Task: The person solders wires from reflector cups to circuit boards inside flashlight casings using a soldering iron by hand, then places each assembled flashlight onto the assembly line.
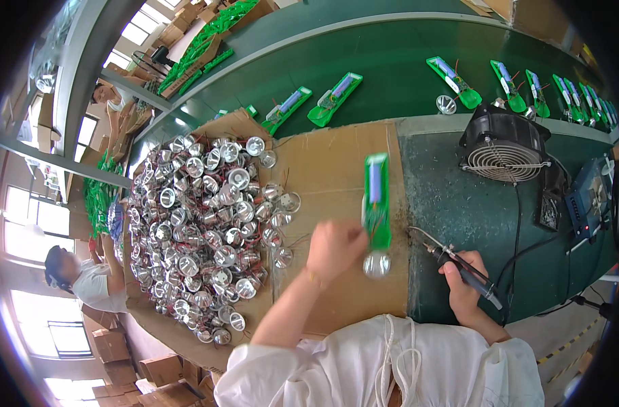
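Note:
My right hand [464, 285] is wrapped round a soldering iron [478, 281], its thin metal tip pointing up and left. My left hand [335, 247] is slightly blurred, its fingers pinched together at the lower left edge of a green plastic housing [380, 234]. What those fingers hold is hidden. Inside the housing lie a purple cylindrical battery [374, 184] and, lower down, a small circuit board with wires. A silvery reflector cup [377, 264] sits just below the housing, on the cardboard sheet [323, 169].
To the left is a big heap of reflector cups [201, 230] with red wires. Several similar housings [335, 100] lie on the green belt [391, 61] beyond. A black fan [505, 146] and a blue soldering station [588, 200] stand at right. Two people [85, 275] work at left.

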A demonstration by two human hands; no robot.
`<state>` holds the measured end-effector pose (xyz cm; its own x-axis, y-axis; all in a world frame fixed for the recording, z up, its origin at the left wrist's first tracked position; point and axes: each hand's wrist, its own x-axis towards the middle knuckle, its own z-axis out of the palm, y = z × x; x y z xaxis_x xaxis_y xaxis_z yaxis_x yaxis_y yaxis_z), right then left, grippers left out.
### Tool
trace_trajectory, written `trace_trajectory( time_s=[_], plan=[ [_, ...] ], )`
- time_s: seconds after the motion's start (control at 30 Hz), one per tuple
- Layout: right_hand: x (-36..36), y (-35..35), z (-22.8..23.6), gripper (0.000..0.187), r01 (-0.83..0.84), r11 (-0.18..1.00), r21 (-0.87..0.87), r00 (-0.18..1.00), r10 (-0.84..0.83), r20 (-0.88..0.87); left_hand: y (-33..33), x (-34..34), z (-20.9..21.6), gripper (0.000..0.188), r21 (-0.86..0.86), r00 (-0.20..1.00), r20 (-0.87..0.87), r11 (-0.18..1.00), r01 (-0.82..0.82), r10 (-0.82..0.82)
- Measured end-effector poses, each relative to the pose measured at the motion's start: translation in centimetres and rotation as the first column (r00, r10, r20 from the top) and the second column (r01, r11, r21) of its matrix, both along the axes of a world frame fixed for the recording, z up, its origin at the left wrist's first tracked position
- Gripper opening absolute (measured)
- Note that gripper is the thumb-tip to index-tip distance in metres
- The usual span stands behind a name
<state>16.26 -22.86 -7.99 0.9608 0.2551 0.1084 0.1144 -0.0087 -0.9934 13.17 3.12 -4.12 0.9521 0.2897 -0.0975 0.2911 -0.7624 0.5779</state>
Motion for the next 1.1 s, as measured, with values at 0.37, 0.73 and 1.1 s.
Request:
trace_trajectory(
  time_s=[0.37, 0.73, 1.1],
  plan=[
    [0.2, -0.1, 0.0, 0.017, -0.001, 1.000, -0.008, 0.989, 0.000, -0.145, 10.4, 21.1, -2.9, 0.037, 0.447, 0.952, 0.303, 0.876, -0.179, 0.040],
    [-0.1, 0.4, 0.0, 0.016, 0.010, 1.000, -0.006, 0.993, -0.010, -0.121, 11.7, 18.7, -2.0, 0.045, 0.314, 0.988, 0.121, 0.940, -0.131, 0.097],
    [0.1, 0.6, -0.6, 0.017, 0.074, 0.997, 0.005, 0.995, -0.074, -0.068, 10.1, 18.3, 0.2, 0.041, 0.381, 0.995, 0.092, 0.922, -0.062, 0.029]
  ],
)
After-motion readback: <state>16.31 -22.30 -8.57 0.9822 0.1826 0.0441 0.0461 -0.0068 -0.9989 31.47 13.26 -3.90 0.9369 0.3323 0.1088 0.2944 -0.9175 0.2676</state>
